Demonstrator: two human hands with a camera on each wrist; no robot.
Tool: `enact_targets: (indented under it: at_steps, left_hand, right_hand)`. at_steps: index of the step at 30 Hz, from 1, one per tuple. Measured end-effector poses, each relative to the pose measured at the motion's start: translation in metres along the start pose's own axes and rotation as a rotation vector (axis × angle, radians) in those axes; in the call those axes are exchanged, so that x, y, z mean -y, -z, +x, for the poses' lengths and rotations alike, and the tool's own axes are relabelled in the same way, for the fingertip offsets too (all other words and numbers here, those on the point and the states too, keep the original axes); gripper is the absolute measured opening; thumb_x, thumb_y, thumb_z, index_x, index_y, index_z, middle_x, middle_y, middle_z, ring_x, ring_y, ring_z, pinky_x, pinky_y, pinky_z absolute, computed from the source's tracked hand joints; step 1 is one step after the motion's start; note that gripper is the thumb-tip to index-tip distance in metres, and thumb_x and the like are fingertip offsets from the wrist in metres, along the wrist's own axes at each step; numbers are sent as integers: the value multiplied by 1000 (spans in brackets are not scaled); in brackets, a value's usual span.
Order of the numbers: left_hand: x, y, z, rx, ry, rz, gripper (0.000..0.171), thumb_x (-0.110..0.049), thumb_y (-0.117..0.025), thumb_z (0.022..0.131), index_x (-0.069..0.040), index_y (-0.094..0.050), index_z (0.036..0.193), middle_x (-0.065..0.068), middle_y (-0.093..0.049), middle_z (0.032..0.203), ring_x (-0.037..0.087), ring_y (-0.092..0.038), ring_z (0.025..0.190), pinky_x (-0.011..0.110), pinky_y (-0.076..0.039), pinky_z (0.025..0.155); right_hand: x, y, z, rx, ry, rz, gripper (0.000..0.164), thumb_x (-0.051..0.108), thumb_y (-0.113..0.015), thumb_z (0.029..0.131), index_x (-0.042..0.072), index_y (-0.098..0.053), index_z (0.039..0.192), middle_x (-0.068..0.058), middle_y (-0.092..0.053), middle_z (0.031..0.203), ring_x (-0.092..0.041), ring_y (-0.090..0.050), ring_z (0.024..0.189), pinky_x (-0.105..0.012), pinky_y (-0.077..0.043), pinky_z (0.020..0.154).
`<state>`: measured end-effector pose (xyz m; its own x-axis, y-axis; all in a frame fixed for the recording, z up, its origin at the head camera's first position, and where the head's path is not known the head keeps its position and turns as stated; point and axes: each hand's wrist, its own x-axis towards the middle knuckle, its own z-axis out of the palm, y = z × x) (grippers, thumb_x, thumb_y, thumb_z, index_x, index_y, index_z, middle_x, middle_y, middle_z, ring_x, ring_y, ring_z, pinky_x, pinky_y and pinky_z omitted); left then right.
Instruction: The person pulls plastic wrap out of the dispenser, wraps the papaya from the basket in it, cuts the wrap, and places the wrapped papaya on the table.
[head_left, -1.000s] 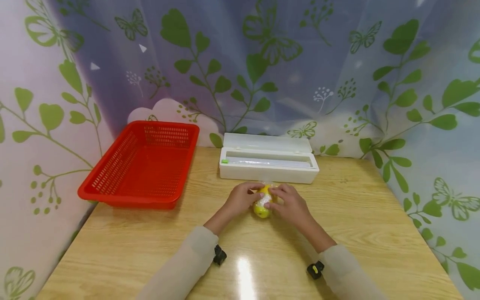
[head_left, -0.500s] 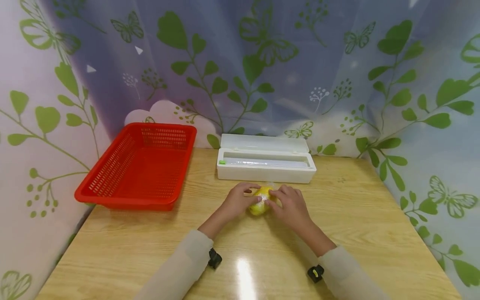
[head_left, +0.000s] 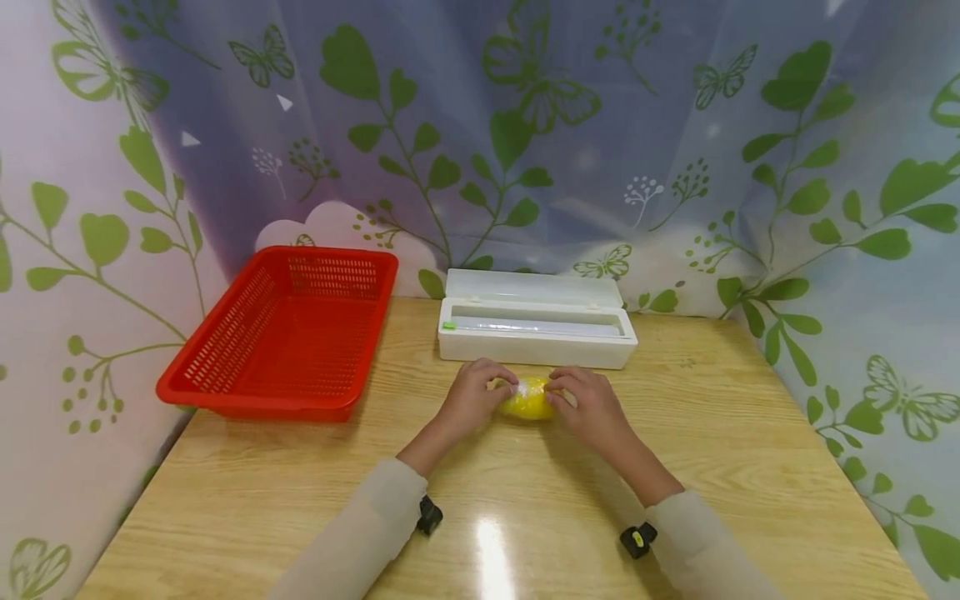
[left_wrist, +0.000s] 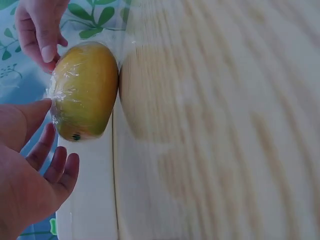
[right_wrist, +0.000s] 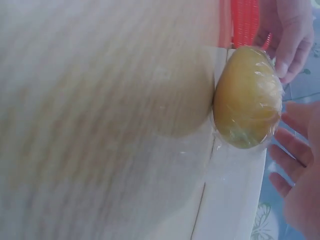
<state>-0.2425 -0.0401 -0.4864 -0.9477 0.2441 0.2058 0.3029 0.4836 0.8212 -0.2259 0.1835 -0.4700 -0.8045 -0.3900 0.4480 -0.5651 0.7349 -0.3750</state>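
Observation:
A yellow mango (head_left: 528, 405) wrapped in clear cling film (left_wrist: 62, 82) lies on its side on the wooden table, crosswise before me. My left hand (head_left: 467, 402) holds its left end, thumb and forefinger at the film on top. At the opposite end, my right hand (head_left: 596, 410) pinches the wrapped mango between thumb and fingers. Both wrist views show the other fingers loosely bent beside the fruit. The film looks wrinkled and shiny on the upper side; a small dark stem spot (left_wrist: 76, 137) shows at one end.
Just behind the hands stands a long white cling film box (head_left: 536, 349), its lid (head_left: 532, 288) raised and a green slider (head_left: 448, 325) at its left. A red perforated basket (head_left: 255, 407) sits at the back left. A patterned curtain (head_left: 600, 167) surrounds the table (head_left: 750, 467).
The mango has turned from nearly lengthwise, through a slant, to lying crosswise. Both hands have shifted slightly with it and stay at its two ends. Box and basket have not moved.

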Motion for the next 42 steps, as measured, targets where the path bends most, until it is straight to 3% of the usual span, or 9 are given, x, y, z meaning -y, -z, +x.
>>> enact_targets:
  at_steps: [8, 11, 16, 22, 29, 32, 37, 42]
  left_hand:
    - [-4, 1, 1, -10, -10, 66, 11, -24, -68, 98, -20, -76, 102, -2, -67, 117, 21, -52, 111, 40, -47, 94]
    - [-5, 0, 3, -14, -19, 100, 11, -24, -68, 97, -20, -77, 103, -4, -68, 114, 19, -54, 107, 37, -48, 91]
    - [-10, 0, 6, -17, -8, 160, 13, -26, -67, 98, -21, -77, 105, -5, -71, 114, 19, -58, 104, 36, -49, 88]
    - [-14, 1, 9, 1, 27, 163, 18, -28, -66, 99, -20, -78, 109, -3, -72, 117, 19, -60, 112, 41, -49, 99]
    - [-12, -2, 11, 35, -14, 141, 24, -30, -65, 99, -17, -76, 117, 2, -68, 129, 26, -56, 124, 43, -44, 109]
    - [-12, -2, 12, 70, -11, 123, 29, -33, -64, 100, -18, -73, 123, 4, -65, 132, 27, -58, 125, 44, -47, 106]
    - [-13, -3, 14, 146, -6, 88, 37, -37, -65, 99, -18, -68, 131, 3, -63, 133, 24, -62, 111, 39, -53, 91]
    - [-14, -6, 15, 223, 15, 43, 50, -41, -68, 96, -19, -61, 140, 2, -60, 137, 20, -60, 108, 32, -55, 88]
  right_hand:
    - [-10, 8, 9, 185, -230, 211, 33, 21, -57, 104, 7, -64, 132, -15, -64, 136, -38, -57, 129, -56, -45, 107]
    - [-14, 10, 11, 237, -284, 247, 32, 24, -54, 106, 9, -66, 131, -13, -64, 135, -37, -58, 126, -55, -46, 105]
    - [-15, 11, 10, 243, -322, 271, 27, 21, -53, 106, 11, -69, 124, -10, -66, 127, -34, -60, 117, -53, -50, 100]
    - [-16, 11, 5, 229, -310, 282, 22, 20, -57, 104, 12, -72, 118, -8, -67, 122, -30, -61, 109, -47, -53, 91]
    - [-11, 10, -5, 196, -238, 329, 18, 15, -63, 100, 9, -73, 114, -7, -69, 114, -25, -63, 102, -38, -54, 86]
    - [-11, 10, -8, 197, -187, 346, 19, 13, -64, 99, 8, -72, 116, -6, -69, 111, -22, -63, 99, -35, -54, 85]
    - [-13, 10, -14, 239, -107, 330, 21, 12, -67, 97, 11, -71, 118, -4, -68, 110, -16, -63, 95, -29, -55, 82]
    - [-16, 14, -25, 271, -27, 312, 28, 4, -68, 95, 10, -69, 123, -8, -67, 112, -16, -65, 93, -30, -58, 80]
